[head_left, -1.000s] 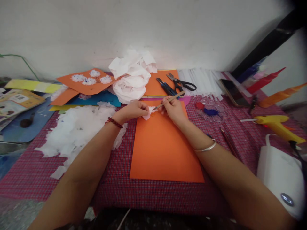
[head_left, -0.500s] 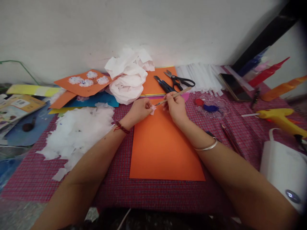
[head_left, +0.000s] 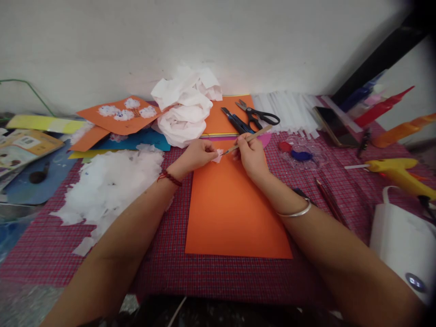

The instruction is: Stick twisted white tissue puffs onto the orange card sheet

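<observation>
My left hand [head_left: 200,155] pinches a small piece of white tissue paper [head_left: 218,156] above the top of an orange sheet [head_left: 238,213]. In my right hand [head_left: 250,154] is a thin paintbrush [head_left: 259,133], held like a pen. Its tip is at the tissue piece; whether it touches I cannot tell. To the left of the sheet spreads a heap of torn white tissue pieces [head_left: 112,181]. On the right a clear palette [head_left: 308,161] holds red and blue paint.
Scissors [head_left: 258,113] and a cutter [head_left: 234,121] lie behind my hands, beside crumpled white paper [head_left: 187,113]. An orange card with white puffs [head_left: 117,125] is at left. A yellow glue gun [head_left: 391,170], phone [head_left: 335,127] and white box [head_left: 398,240] stand right.
The brush and the tissue piece stay close together, with only slight shifts of both hands. The whole view has moved a little.
</observation>
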A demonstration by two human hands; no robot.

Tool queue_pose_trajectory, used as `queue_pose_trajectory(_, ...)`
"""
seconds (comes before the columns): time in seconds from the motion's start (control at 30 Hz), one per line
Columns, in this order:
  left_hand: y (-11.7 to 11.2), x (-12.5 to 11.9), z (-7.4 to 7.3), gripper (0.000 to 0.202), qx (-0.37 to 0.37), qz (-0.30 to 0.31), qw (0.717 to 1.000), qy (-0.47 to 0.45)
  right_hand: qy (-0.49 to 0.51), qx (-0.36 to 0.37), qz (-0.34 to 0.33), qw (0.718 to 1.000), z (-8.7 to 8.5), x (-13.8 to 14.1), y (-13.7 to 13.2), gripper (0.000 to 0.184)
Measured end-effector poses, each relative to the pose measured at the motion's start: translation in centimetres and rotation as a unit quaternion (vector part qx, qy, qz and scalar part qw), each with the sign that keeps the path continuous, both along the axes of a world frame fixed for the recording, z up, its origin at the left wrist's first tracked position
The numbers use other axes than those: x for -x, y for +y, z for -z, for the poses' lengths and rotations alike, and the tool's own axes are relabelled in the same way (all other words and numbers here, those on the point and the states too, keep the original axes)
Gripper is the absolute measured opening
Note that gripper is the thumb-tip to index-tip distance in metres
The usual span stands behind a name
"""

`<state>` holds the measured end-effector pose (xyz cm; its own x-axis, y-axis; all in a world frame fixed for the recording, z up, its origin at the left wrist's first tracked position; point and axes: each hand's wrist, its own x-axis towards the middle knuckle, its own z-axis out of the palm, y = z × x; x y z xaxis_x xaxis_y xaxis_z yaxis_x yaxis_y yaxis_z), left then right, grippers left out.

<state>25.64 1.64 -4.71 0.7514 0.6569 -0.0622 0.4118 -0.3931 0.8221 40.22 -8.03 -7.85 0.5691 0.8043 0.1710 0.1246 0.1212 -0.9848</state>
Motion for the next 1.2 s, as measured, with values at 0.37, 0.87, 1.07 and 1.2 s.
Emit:
queue_pose_trajectory(0.37, 1.4, 0.6, -1.0, 0.013, 0.182, -0.058, 0.979, -0.074, 0.068, -0.021, 0.051, 0.996, 0.5, -0.7, 0.7, 0.032)
queue_pose_trajectory(0.87, -0.6, -1.1, 1.0, 0.017, 0.020, -0.082, 0.996, -0.033, -0.041, -0.002, -0.011, 0.999, 0.6, 0.1, 0.1, 0.030)
queue_pose_trajectory(1.07, -0.3, -1.2, 1.5, 0.011, 0.042, -0.090, 0.992, -0.082, -0.066, 0.002, -0.018, 0.998, 0.8, 0.2, 0.1, 0.028)
queue_pose_trajectory(1.2, 0.6, -1.0, 2.3, 0.007, 0.026, -0.133, 0.986, -0.097, -0.065, 0.002, -0.032, 0.997, 0.7, 0.2, 0.1, 0.032)
